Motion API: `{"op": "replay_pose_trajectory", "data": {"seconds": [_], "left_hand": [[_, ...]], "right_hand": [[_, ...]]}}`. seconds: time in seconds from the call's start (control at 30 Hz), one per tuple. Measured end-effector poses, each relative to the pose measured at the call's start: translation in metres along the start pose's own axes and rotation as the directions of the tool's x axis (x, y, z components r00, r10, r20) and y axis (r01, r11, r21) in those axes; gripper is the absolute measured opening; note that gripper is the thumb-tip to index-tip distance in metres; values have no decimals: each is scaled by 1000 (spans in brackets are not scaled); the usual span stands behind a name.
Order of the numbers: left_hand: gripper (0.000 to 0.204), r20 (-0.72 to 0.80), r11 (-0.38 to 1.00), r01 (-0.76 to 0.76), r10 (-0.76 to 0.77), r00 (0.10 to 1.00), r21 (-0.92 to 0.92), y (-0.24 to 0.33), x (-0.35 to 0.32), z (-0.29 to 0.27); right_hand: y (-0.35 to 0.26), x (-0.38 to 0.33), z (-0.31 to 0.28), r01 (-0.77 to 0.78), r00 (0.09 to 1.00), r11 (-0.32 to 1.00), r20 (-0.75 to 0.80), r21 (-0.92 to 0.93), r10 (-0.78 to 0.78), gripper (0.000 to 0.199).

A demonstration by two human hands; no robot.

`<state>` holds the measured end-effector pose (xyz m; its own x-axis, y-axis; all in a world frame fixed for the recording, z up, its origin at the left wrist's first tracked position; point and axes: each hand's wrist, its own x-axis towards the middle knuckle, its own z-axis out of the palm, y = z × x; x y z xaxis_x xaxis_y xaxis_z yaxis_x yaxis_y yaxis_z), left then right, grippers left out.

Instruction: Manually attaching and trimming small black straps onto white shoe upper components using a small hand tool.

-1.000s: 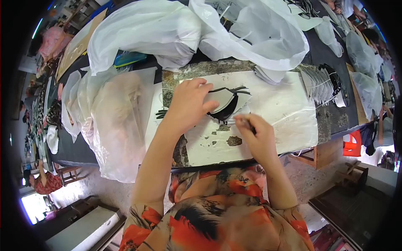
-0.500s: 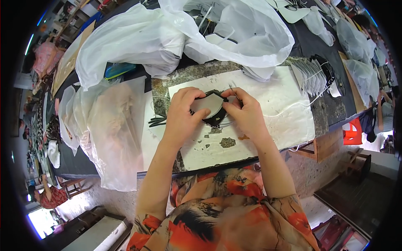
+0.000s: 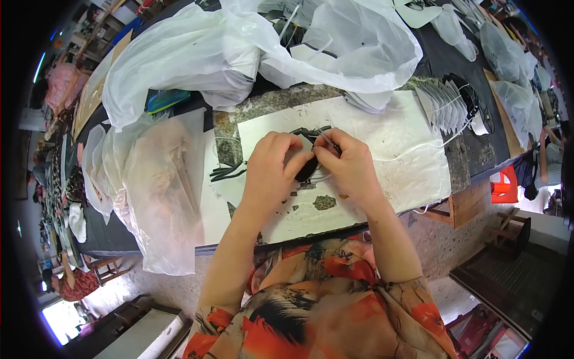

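Over a worn white sheet (image 3: 382, 125) on the table, both my hands work on a small black-and-grey flat piece (image 3: 307, 172). My left hand (image 3: 268, 170) pinches its left side between thumb and fingers, covering much of the grey face. At its right edge, my right hand (image 3: 350, 164) is closed, thumb and forefinger pressed together on the piece. A thin, slender item sticks up by the right fingertips, too small to name. Several short black strips (image 3: 228, 172) lie left of my left hand.
Large translucent plastic bags (image 3: 185, 54) fill the far side, and another bag (image 3: 161, 191) lies at the left. A fanned stack of grey pieces (image 3: 442, 106) sits at the right, beside a white cord (image 3: 412, 151). A red stool (image 3: 504, 184) stands beyond the table's right end.
Both hands have come closer together around the piece. My left thumb has moved right, toward the right fingertips, and less of the grey face shows. The view has shifted slightly.
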<state>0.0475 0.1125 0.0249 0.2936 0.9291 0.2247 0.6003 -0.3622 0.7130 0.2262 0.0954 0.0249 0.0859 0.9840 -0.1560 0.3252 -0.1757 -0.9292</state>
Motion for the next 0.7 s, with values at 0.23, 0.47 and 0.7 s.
{"op": "replay_pose_trajectory", "data": {"seconds": [0.23,0.47,0.7], "left_hand": [[26,142,997,72,-67,988,-29,8,20,-12],[37,206,979,201,-201,958,23,11,30,-11],[40,234,950,284,-308,922,132,20,40,-16]], "right_hand": [[-1,-2,-1,62,998,994,33,-90,-59,24],[10,-2,5,147,989,985,7,-94,-147,23],[5,-6,10,233,969,962,-51,-145,-243,22]]}}
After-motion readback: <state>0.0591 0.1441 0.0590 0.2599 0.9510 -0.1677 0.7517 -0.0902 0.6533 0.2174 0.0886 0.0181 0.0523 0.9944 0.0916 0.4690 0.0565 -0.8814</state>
